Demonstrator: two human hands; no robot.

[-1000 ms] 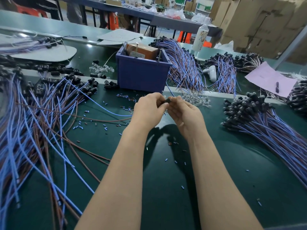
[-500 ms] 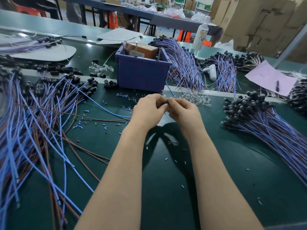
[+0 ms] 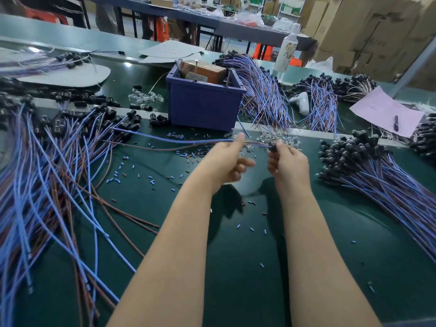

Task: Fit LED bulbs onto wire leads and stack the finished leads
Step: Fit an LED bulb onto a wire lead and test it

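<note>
My right hand (image 3: 288, 161) pinches the black holder end (image 3: 273, 147) of a blue-and-brown wire lead (image 3: 179, 140). My left hand (image 3: 226, 161) pinches the same lead a short way to the left; the wires run on leftward above the table. A small heap of clear LED bulbs (image 3: 278, 139) lies just beyond my hands. Loose leads (image 3: 47, 185) with black holders sprawl over the left of the green table. A stack of leads (image 3: 382, 175) with black heads lies at the right.
A purple bin (image 3: 203, 105) holding a brown box stands beyond my hands. More wire bundles (image 3: 264, 95) lie behind it, with a white bottle (image 3: 286, 51) and pink paper (image 3: 387, 109) at the back right. Small blue and brown sleeve bits (image 3: 151, 175) scatter over the green mat.
My hands, which were together at the holder, have drawn apart. The right hand moved right with the holder end and the lead now stretches out to the left.
</note>
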